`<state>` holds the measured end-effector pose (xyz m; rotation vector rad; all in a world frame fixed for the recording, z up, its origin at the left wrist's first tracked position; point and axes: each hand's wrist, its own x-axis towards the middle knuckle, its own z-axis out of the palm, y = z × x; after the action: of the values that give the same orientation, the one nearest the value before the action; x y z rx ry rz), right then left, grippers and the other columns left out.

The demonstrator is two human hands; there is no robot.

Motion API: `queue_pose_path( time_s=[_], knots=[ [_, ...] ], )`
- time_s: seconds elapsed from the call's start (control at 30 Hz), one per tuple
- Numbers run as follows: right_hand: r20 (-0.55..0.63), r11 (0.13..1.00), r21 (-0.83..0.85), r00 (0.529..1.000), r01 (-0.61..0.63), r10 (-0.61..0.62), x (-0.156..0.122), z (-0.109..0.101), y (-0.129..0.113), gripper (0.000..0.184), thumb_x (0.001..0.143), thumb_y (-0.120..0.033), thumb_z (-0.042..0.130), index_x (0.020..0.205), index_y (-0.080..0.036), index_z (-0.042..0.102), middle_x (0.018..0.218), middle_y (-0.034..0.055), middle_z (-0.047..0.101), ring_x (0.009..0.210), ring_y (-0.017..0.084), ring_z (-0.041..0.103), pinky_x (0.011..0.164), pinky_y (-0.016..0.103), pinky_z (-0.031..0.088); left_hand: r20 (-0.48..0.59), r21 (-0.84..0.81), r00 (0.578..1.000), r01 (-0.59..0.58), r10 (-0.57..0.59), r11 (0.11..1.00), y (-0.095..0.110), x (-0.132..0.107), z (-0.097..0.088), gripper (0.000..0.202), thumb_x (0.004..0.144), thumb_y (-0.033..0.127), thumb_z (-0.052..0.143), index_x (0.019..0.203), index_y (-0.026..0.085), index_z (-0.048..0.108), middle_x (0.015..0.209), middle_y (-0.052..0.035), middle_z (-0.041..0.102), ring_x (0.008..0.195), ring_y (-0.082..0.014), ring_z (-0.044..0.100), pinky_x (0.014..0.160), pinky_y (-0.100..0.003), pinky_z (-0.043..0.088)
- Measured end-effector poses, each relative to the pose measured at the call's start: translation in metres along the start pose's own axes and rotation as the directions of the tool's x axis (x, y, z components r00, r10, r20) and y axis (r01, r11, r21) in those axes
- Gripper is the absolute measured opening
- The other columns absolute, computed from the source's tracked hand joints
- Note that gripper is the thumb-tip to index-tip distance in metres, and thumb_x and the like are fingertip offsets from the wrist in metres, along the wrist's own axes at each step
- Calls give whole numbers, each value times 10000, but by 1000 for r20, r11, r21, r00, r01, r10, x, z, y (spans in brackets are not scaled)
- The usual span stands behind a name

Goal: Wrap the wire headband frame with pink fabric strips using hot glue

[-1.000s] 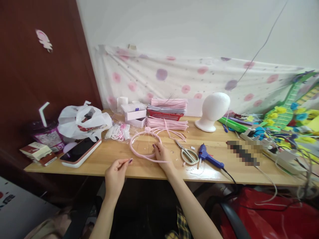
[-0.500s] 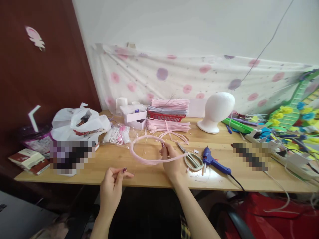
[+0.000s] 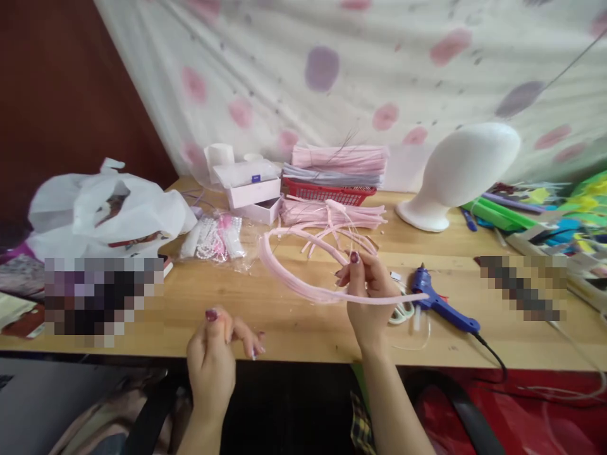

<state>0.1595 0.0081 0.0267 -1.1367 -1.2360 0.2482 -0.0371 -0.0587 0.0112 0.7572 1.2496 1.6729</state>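
A white bag (image 3: 142, 205) sits left of the red basket (image 3: 327, 193). My left hand (image 3: 215, 351), fingers loosely parted, is in front of it to the left. The pink hoop (image 3: 291, 278) is before the basket, pinched in my right hand (image 3: 367, 319) above the tabletop (image 3: 303, 335). Right of the basket are the glue gun (image 3: 439, 303), nearer me, and the foam head (image 3: 467, 167).

1 head-worn view is aimed forward and down — the left hand (image 3: 213, 357), right hand (image 3: 372, 322) and tabletop (image 3: 298, 335) are taken in from close above.
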Motion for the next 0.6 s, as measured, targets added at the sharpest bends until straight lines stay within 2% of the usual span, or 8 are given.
queue_pose_path(
  time_s=[0.07,0.13,0.2,0.27,0.43,0.6],
  knots=[
    [3,1000,-8,1000,-22,22,-1,0,5,155,979,-289,568,946,-188,681,613,-44,625,508,100,596,499,213,485,-2,-69,995,102,-103,992,3,6,13,548,859,634,623,538,235,428,384,58,513,402,-134,569,584,-302,600],
    [23,998,-47,999,-35,36,-3,0,9,144,968,-285,588,963,-195,700,612,-45,629,505,101,602,480,204,484,43,-127,978,207,-203,970,4,13,24,471,730,615,774,627,193,590,546,3,695,524,-159,684,630,-303,621],
    [41,993,-115,999,-29,34,-4,-1,13,134,959,-274,602,968,-207,718,620,-44,644,497,99,608,462,194,482,87,-161,950,311,-300,937,4,19,31,429,628,507,887,789,155,701,742,-59,796,643,-193,751,692,-320,637],
    [32,984,-178,999,-10,16,-6,-3,16,132,954,-260,605,969,-215,728,619,-45,654,486,95,609,461,191,484,104,-175,927,374,-361,911,5,22,35,423,590,400,922,862,136,733,827,-92,816,690,-215,771,739,-343,643],
    [15,976,-217,999,-27,31,-5,-6,20,128,948,-269,621,983,-213,731,609,-43,657,465,92,605,432,180,473,92,-176,919,394,-383,902,7,21,40,308,668,313,867,886,133,747,863,-100,820,723,-216,780,784,-346,638],
    [15,973,-230,1000,-9,13,-6,-6,21,113,943,-258,630,966,-202,725,591,-45,640,461,94,591,443,194,484,88,-177,918,397,-387,901,8,24,47,313,608,301,913,808,134,739,801,-83,816,668,-202,771,721,-317,648]
  ],
)
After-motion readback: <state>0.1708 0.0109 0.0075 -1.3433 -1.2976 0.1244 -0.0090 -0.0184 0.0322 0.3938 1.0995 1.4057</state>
